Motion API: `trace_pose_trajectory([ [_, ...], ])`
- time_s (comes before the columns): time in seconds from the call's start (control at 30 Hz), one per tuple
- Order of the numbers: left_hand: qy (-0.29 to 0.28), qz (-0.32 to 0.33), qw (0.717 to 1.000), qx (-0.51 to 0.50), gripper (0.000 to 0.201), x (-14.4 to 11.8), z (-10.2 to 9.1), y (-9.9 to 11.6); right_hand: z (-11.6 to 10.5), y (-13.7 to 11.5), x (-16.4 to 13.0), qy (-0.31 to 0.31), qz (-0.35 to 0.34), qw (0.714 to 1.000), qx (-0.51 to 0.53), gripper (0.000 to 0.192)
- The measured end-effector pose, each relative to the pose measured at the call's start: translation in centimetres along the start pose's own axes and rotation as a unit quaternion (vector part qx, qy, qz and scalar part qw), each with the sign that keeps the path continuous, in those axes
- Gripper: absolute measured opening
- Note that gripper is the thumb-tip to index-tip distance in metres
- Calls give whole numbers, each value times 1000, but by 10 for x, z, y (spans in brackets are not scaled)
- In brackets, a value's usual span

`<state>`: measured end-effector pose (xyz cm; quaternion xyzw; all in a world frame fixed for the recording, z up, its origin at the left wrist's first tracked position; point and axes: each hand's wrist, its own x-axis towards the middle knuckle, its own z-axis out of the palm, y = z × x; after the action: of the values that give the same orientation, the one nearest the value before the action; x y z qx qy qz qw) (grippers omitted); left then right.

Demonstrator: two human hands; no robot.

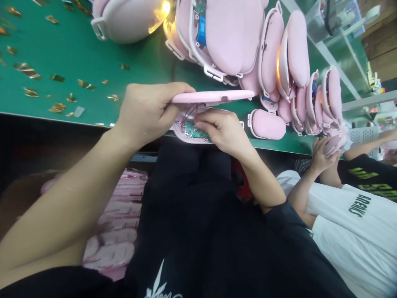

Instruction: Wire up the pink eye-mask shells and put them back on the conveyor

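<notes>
A pink shell [214,96] lay flat and open above its base [189,131], whose green circuit board and red wires showed

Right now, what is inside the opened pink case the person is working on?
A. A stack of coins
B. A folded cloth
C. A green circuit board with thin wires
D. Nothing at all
C: the right hand presses on a green circuit board inside the pink case, which the left hand holds open.

One green circuit board [192,131] shows inside the open shell. Two people sit at one worktop [71,45].
</notes>
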<state>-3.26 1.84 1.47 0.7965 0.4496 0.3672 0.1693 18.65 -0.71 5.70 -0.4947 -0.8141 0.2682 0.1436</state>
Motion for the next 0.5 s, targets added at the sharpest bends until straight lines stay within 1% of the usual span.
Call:
trace_pose_trajectory([
  [0.2,-7,-6,1000,-4,44,1,-1,0,1,4,1,-3,2,1000,11,27],
  [0.33,-9,-13,1000,-5,45,0,-1,0,5,4,0,0,-8,1000,-17,26],
  [0.4,-9,-13,1000,-4,45,0,-1,0,10,6,-2,15,-25,998,-48,27],
  [0.5,-5,-9,1000,-3,45,-1,-1,0,19,13,-9,43,-75,991,-98,31],
])
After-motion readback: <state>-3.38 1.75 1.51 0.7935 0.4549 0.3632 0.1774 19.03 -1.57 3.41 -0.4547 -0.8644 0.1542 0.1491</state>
